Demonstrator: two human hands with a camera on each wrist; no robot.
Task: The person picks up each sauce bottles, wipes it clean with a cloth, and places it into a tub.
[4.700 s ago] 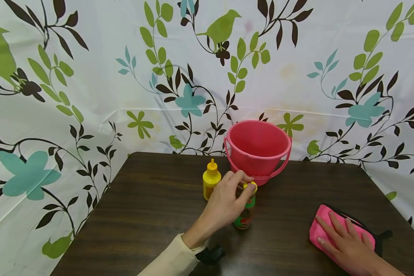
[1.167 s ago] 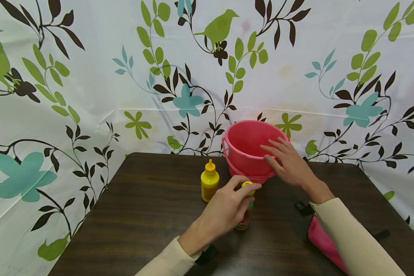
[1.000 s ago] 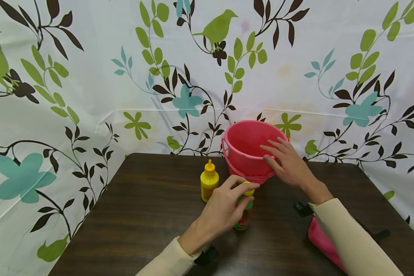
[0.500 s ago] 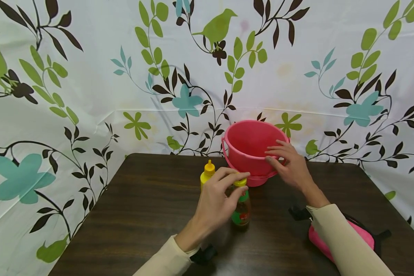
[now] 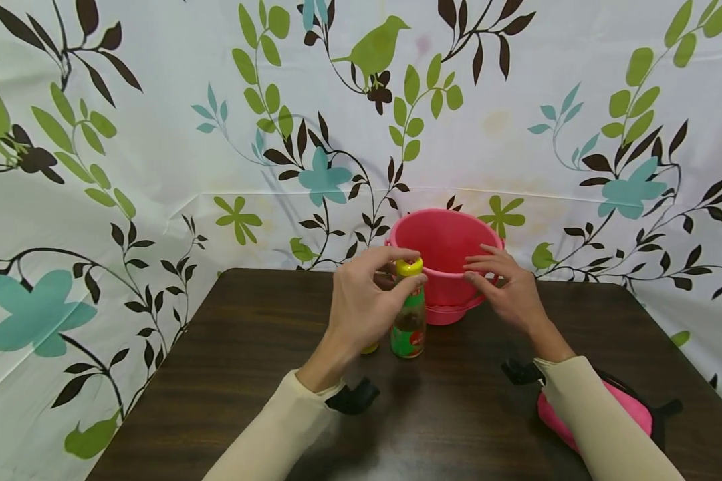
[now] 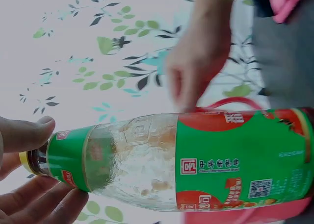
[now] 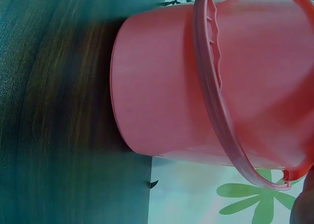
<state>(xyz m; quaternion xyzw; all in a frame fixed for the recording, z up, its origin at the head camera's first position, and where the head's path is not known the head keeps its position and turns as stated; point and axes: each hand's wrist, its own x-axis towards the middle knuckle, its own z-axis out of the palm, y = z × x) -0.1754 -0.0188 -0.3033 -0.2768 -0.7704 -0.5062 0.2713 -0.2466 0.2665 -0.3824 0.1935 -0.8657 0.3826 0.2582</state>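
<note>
My left hand (image 5: 361, 294) pinches a glass sauce bottle (image 5: 408, 337) by its yellow-capped neck and holds it upright in front of the bucket. Green-and-red labels with Chinese print cover the bottle (image 6: 235, 170) in the left wrist view; residue clings to the clear glass between them. A pink bucket (image 5: 444, 294) stands at the back of the table, its handle hanging down the front. My right hand (image 5: 511, 287) grips the bucket's right rim, fingers over the edge and thumb at the front. The bucket's side (image 7: 152, 82) fills much of the right wrist view.
A yellow squeeze bottle (image 5: 370, 349) is almost wholly hidden behind my left hand. On the right of the dark wooden table (image 5: 247, 387) lies a pink pouch (image 5: 628, 407) with black trim, partly under my right sleeve. A patterned cloth (image 5: 156, 133) hangs behind.
My right hand has left the pouch for the bucket rim and closed on it. Most recently my left hand has raised the sauce bottle and moved it away from me, covering the yellow squeeze bottle.
</note>
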